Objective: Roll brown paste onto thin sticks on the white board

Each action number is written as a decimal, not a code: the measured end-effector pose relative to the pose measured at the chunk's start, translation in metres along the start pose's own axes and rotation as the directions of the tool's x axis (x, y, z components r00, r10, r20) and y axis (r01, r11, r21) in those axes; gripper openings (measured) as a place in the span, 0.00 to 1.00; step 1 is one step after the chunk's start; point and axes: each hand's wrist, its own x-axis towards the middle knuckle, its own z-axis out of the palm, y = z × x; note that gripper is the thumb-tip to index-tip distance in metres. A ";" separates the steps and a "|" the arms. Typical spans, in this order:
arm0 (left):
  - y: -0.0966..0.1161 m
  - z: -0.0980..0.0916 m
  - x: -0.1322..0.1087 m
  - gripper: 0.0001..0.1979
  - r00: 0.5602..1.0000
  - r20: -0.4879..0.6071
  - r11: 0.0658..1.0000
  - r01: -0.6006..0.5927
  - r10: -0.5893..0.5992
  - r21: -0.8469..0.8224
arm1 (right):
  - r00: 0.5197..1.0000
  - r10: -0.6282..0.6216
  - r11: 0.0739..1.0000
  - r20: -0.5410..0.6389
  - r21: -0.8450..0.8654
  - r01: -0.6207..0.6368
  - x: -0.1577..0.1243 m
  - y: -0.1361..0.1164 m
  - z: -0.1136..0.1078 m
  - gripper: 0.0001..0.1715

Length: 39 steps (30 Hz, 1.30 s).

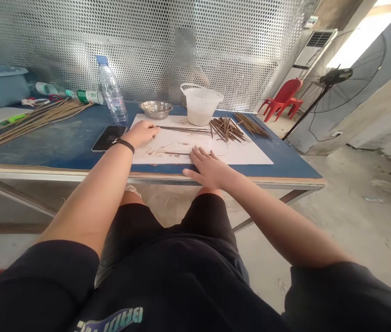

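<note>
My right hand (209, 168) lies flat on the white board (250, 154), fingers stretched out and pressing over a thin brown stick (176, 153). The stick's left part shows; the rest is under my palm. My left hand (144, 133) is on the board's left side, its fingers closed at the left ends of several long, thin dark sticks (184, 130). How firmly it grips them is hard to see. Brown crumbs are scattered over the board between my hands. To the right, a heap of brown sticks (228, 130) lies partly on the board.
Behind the board stand a steel bowl (156, 109) and a translucent white bucket (202, 106). Near my left wrist are a phone (107, 139) and a plastic bottle (113, 92). More brown sticks (252, 124) lie at right, long tan strands (36, 117) at left. A perforated metal panel (140, 37) rises behind.
</note>
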 end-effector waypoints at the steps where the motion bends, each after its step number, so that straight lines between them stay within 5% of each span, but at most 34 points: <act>1: 0.000 0.000 0.000 0.15 1.000 0.002 1.000 0.000 0.000 -0.002 | 1.000 0.008 1.000 -0.005 -0.005 -0.008 -0.002 -0.002 0.001 0.72; 13: -0.007 0.000 0.002 0.17 0.999 0.015 1.000 -0.028 0.028 -0.005 | 0.992 0.118 0.993 0.033 0.000 -0.118 0.066 0.024 -0.024 0.63; 20: -0.007 0.001 0.004 0.16 1.000 0.005 1.000 -0.021 0.021 -0.005 | 0.999 -0.045 0.998 -0.009 0.052 0.045 0.033 0.010 -0.008 0.68; 25: 0.001 -0.002 -0.001 0.16 1.000 0.009 1.000 -0.006 0.006 -0.013 | 0.999 -0.042 0.999 0.008 0.014 0.042 -0.001 -0.008 -0.002 0.73; 34: -0.003 -0.001 -0.002 0.18 0.999 0.025 1.000 -0.030 0.030 0.001 | 0.997 0.072 0.996 -0.017 0.057 -0.071 0.046 0.005 -0.012 0.69; 39: -0.004 -0.001 -0.002 0.18 0.999 0.021 0.999 -0.041 0.041 -0.006 | 0.999 0.032 0.996 -0.019 0.080 -0.031 0.035 0.010 -0.006 0.68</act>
